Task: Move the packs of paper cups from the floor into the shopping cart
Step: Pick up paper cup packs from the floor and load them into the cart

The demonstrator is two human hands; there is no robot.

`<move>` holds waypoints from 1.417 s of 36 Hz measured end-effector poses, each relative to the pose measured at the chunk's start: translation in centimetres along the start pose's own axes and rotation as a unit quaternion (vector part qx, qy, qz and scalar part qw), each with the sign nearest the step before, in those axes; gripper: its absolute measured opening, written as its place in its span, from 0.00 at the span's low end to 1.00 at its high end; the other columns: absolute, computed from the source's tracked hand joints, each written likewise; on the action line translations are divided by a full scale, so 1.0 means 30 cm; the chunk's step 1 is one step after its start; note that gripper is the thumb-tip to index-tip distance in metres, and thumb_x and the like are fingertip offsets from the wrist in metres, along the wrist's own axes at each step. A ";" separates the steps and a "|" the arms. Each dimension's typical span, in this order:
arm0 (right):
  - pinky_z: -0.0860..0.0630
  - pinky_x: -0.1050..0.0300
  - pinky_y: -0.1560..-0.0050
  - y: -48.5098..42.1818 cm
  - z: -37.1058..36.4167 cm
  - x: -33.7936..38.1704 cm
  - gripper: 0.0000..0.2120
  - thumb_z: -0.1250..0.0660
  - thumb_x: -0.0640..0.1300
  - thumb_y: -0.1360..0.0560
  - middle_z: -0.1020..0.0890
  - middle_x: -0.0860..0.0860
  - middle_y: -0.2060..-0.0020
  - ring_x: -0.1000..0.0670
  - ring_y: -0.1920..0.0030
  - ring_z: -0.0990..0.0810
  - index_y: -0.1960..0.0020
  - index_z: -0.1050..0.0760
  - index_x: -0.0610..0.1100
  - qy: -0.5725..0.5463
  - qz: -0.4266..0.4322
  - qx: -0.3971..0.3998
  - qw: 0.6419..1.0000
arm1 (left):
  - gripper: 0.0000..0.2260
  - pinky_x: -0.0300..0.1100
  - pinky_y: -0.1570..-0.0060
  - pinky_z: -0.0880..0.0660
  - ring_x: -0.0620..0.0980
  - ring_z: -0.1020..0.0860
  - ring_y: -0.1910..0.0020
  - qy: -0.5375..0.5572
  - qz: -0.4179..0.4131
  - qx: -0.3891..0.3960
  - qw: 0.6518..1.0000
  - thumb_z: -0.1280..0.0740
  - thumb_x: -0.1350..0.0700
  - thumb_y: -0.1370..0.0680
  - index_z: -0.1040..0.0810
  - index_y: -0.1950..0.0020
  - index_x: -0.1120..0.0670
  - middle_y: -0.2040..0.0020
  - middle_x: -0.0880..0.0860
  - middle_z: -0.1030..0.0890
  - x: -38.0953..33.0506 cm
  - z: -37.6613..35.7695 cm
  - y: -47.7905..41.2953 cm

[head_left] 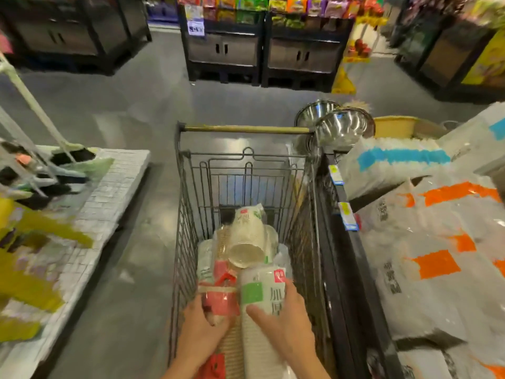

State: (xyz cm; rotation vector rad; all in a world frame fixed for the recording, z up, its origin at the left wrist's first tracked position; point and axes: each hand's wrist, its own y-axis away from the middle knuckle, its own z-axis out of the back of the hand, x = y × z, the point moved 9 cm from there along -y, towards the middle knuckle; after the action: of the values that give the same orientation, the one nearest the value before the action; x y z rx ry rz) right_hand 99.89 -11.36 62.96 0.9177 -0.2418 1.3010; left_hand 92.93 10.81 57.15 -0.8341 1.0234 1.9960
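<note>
A wire shopping cart with a wooden handle bar stands in the aisle in front of me. Several packs of paper cups lie inside it, among them a white pack tipped with its open end toward me. My left hand grips a brown and red pack of cups over the cart's near end. My right hand grips a white pack with a green label beside it. Both packs lean into the basket.
A low pallet with brooms and bagged goods lies to the left. A black shelf rack with white, blue and orange printed packs hugs the cart's right side. Steel bowls sit at the rack's end. Display stands line the far aisle.
</note>
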 end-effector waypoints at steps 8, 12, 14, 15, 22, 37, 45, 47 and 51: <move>0.25 0.44 0.37 -0.304 -0.207 0.057 0.56 0.29 0.73 0.36 0.34 0.49 0.28 0.44 0.32 0.28 0.22 0.52 0.51 0.057 -0.013 0.030 0.998 | 0.38 0.49 0.46 0.19 0.43 0.19 0.47 -0.031 0.091 0.046 0.994 0.24 0.29 0.42 0.26 0.36 0.42 0.44 0.45 0.19 0.270 -0.134 -0.360; 0.28 0.43 0.36 -0.386 -0.294 0.023 0.55 0.32 0.74 0.32 0.39 0.46 0.25 0.41 0.28 0.31 0.20 0.55 0.46 0.114 -0.067 0.065 0.989 | 0.25 0.45 0.45 0.23 0.46 0.20 0.48 -0.087 0.048 0.148 0.984 0.23 0.44 0.30 0.26 0.38 0.51 0.45 0.48 0.19 0.321 -0.254 -0.408; 0.27 0.44 0.38 -0.412 -0.312 0.013 0.56 0.33 0.76 0.33 0.36 0.45 0.27 0.41 0.29 0.30 0.21 0.53 0.45 0.125 -0.079 0.065 0.987 | 0.20 0.48 0.45 0.22 0.48 0.20 0.48 -0.094 0.034 0.125 0.987 0.24 0.47 0.27 0.24 0.39 0.50 0.45 0.51 0.19 0.357 -0.280 -0.436; 0.26 0.44 0.38 -0.422 -0.319 0.009 0.56 0.34 0.77 0.34 0.35 0.45 0.27 0.40 0.30 0.29 0.21 0.52 0.45 0.134 -0.083 0.064 0.985 | 0.15 0.46 0.45 0.21 0.45 0.19 0.47 -0.088 0.031 0.130 0.987 0.26 0.49 0.25 0.24 0.40 0.44 0.45 0.48 0.19 0.348 -0.293 -0.434; 0.25 0.44 0.41 -0.459 -0.332 0.019 0.58 0.35 0.79 0.37 0.34 0.44 0.31 0.39 0.33 0.27 0.23 0.50 0.43 0.164 -0.086 0.088 0.979 | 0.14 0.39 0.45 0.21 0.40 0.19 0.44 -0.053 0.076 0.131 0.987 0.30 0.53 0.21 0.25 0.36 0.43 0.44 0.42 0.17 0.321 -0.298 -0.464; 0.23 0.46 0.42 -0.201 0.045 0.042 0.35 0.40 0.71 0.25 0.26 0.49 0.35 0.45 0.37 0.23 0.27 0.36 0.50 0.206 0.013 0.058 0.977 | 0.18 0.34 0.43 0.26 0.40 0.25 0.41 -0.289 -0.081 0.146 0.943 0.36 0.46 0.20 0.28 0.30 0.45 0.33 0.45 0.24 -0.254 -0.062 -0.207; 0.24 0.46 0.43 0.127 0.420 0.038 0.24 0.39 0.62 0.21 0.24 0.47 0.39 0.42 0.38 0.23 0.33 0.31 0.47 0.283 0.087 -0.048 0.954 | 0.23 0.47 0.33 0.30 0.50 0.29 0.30 -0.461 -0.306 0.134 0.822 0.40 0.43 0.19 0.34 0.24 0.47 0.28 0.47 0.29 -0.722 -0.149 0.201; 0.23 0.45 0.44 0.234 0.510 0.021 0.21 0.40 0.59 0.20 0.24 0.47 0.40 0.41 0.38 0.23 0.34 0.31 0.47 0.289 0.099 -0.084 0.948 | 0.23 0.48 0.35 0.29 0.50 0.29 0.31 -0.465 -0.341 0.130 0.807 0.41 0.43 0.19 0.34 0.24 0.46 0.28 0.47 0.28 -0.805 -0.178 0.312; 0.24 0.46 0.46 0.455 0.664 -0.035 0.19 0.42 0.58 0.20 0.23 0.47 0.42 0.41 0.41 0.22 0.35 0.30 0.47 0.281 0.097 -0.146 0.944 | 0.24 0.47 0.34 0.29 0.49 0.29 0.30 -0.479 -0.418 0.120 0.762 0.42 0.42 0.18 0.36 0.23 0.46 0.27 0.46 0.30 -0.944 -0.243 0.542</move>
State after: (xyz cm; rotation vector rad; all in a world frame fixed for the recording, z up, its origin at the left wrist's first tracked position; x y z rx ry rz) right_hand 93.89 -26.19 81.08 0.2520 -0.0736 1.6041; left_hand 95.83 -10.95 82.39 0.0048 0.1816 1.1586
